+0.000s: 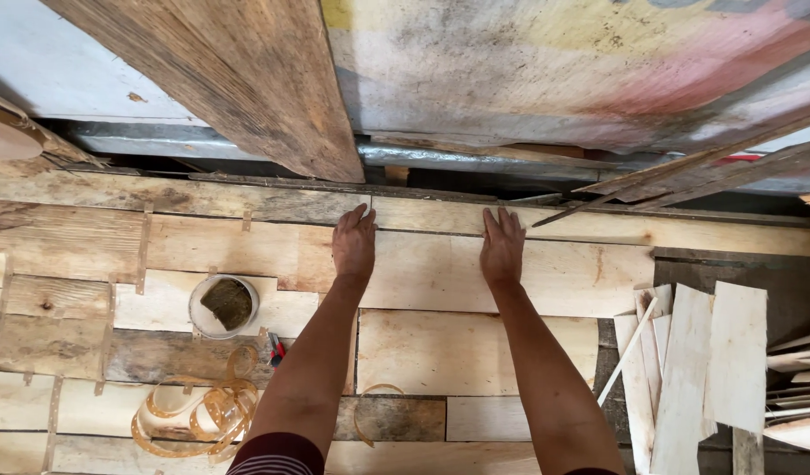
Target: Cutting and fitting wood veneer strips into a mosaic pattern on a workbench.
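Two hands lie flat, fingers stretched out and holding nothing, on a pale sheet of thin wood [440, 268]: the left hand [354, 244] and the right hand [502, 246] press near its far edge. Patched sheets joined with tape strips cover the table [62, 290]. A white tub [223, 305] stands left of the arms, with coils of clear tape [198, 413] nearer. Loose wood offcuts [695, 369] pile at the right. Weathered boards [238, 79] lean behind.

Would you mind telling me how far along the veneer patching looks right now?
Done: most of the sheet is pieced together, with tape strips over the left seams. In hand: left hand and right hand press flat on a pale piece. Left: loose pieces wait at right.
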